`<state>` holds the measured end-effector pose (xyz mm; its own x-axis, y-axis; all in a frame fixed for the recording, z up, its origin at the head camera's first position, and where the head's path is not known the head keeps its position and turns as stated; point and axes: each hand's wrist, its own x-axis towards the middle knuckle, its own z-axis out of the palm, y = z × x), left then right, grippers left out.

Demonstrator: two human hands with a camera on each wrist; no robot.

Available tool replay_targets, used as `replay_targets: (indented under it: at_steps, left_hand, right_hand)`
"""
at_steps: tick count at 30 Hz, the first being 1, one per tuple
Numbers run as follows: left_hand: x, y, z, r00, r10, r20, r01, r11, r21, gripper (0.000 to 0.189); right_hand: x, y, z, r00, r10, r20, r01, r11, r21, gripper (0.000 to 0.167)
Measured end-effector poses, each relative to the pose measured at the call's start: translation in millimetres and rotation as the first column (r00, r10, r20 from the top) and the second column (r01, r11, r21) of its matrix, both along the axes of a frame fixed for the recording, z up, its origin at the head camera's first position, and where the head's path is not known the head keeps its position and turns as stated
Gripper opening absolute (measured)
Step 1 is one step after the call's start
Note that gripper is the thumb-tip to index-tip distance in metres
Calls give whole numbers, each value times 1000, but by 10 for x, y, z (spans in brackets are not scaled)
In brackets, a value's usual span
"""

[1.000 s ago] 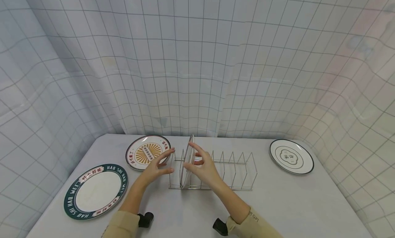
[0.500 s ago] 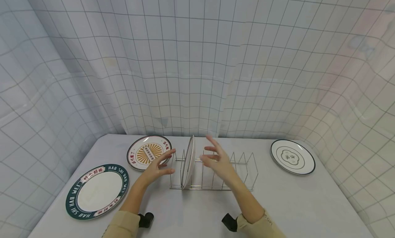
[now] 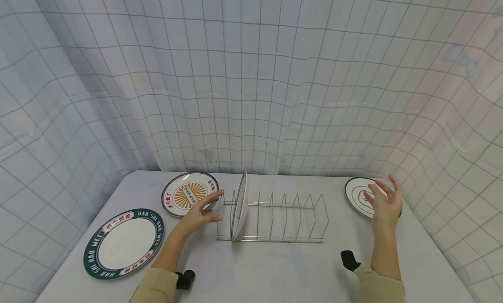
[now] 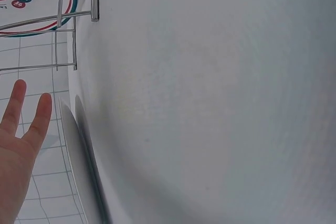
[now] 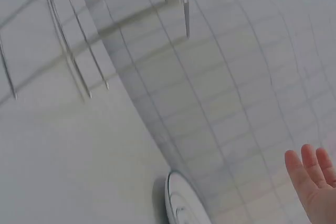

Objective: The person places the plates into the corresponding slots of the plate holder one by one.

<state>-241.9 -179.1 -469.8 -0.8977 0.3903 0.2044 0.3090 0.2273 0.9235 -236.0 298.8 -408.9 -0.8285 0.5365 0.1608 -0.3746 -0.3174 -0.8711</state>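
Observation:
A plate (image 3: 241,209) stands on edge near the left end of a wire dish rack (image 3: 284,239), with no hand on it. Beside that end of the rack is my left hand (image 3: 196,216), fingers apart and holding nothing; its fingers (image 4: 39,121) also show in the left wrist view. Over at the right, my right hand (image 3: 387,207) is above a white plate with a dark rim (image 3: 358,198) and covers part of it. Nothing is between the right hand's fingers, and whether they touch the plate cannot be told.
A white plate with a yellow sunburst (image 3: 188,194) lies behind my left hand. Farther left lies a larger plate with a wide green rim (image 3: 92,255). White gridded curtains (image 3: 251,98) surround the white table (image 3: 267,272) at the back and sides.
My right hand has let go of the upright plate and moved right, over to the dark-rimmed plate. The upright plate stays in the rack. My left hand has hardly moved.

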Motion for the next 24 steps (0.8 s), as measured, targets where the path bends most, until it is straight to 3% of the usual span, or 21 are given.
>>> replay_targets:
  at_steps: [3,5,7,10,16,20,24]
  left_hand:
    - [-5,-5,-9,1000,-5,-2,5,1000,1,67]
    - [-9,-7,-14,1000,-8,-5,8,1000,2,67]
    - [-12,-8,-16,1000,-11,-9,11,1000,1,67]
    - [-12,-9,-16,1000,-9,-11,9,1000,-6,67]
    - [-8,-12,-8,1000,-2,-3,2,1000,-8,66]
    - [-4,-7,0,1000,-2,-2,2,1000,-5,66]
    - [3,-7,6,1000,3,1,-3,1000,-10,67]
  right_hand:
    - [31,322,-157,980,-178,93,183,982,-49,60]
    - [107,448,-201,937,-286,202,294,956,-13,57]
    - [181,563,-264,895,-340,288,353,936,8,58]
    - [273,695,-382,854,-359,376,375,926,33,61]
    - [274,802,-597,810,-224,542,249,968,27,70]
    - [185,803,-701,825,-97,556,165,984,-72,75]
    - [80,752,-738,834,-29,551,130,981,-146,75]
